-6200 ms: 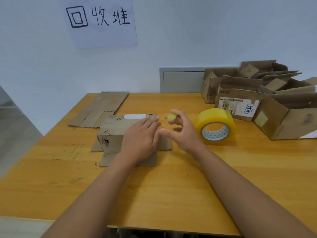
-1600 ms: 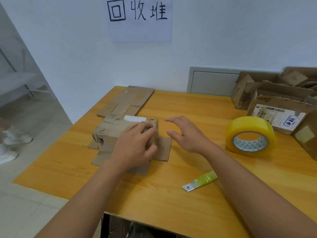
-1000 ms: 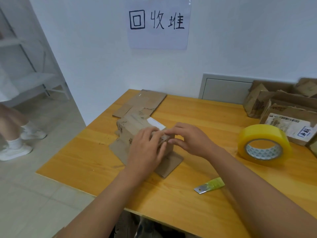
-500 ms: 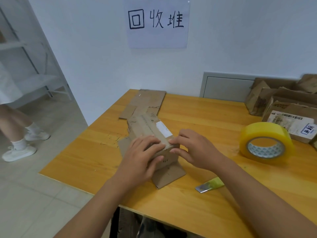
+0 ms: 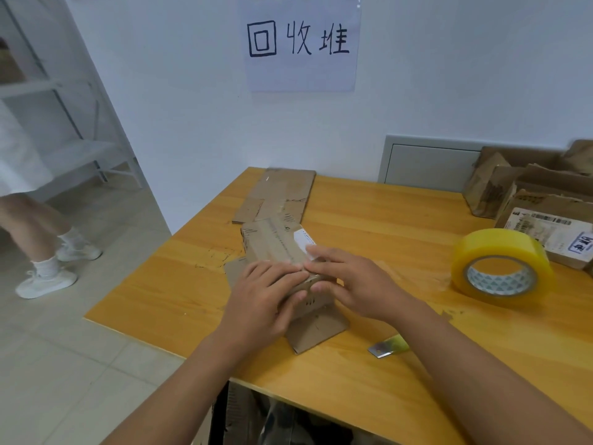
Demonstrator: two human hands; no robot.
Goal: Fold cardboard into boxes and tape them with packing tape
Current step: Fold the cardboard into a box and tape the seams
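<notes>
Small brown cardboard box (image 5: pixel 276 245), worn and creased, white label (image 5: pixel 303 244) on its top, tape strip running lengthwise; sits near the table's (image 5: pixel 369 220) left edge, about midway front to back, long axis pointing away from the person. One loose flap (image 5: pixel 317 332) lies flat on the table at the box's near end. Left hand (image 5: pixel 263 303) flat, fingers together, pressing on the box's near top. Right hand (image 5: pixel 356 284) beside it, fingers spread narrow on the top edge, thumb on the near end face; both hold the box. One yellow tape roll (image 5: pixel 500 268) standing toward the right edge. One flattened cardboard sheet (image 5: pixel 279 195) at the far left corner. One cutter (image 5: pixel 388 346) near the front edge, half hidden by the right forearm. Pile of open boxes (image 5: pixel 529 194) at the far right corner, cut off by the frame, count unclear. Paper sign (image 5: pixel 300 43) on the wall. A person's legs (image 5: pixel 35 232) on the floor, left, cut off.
</notes>
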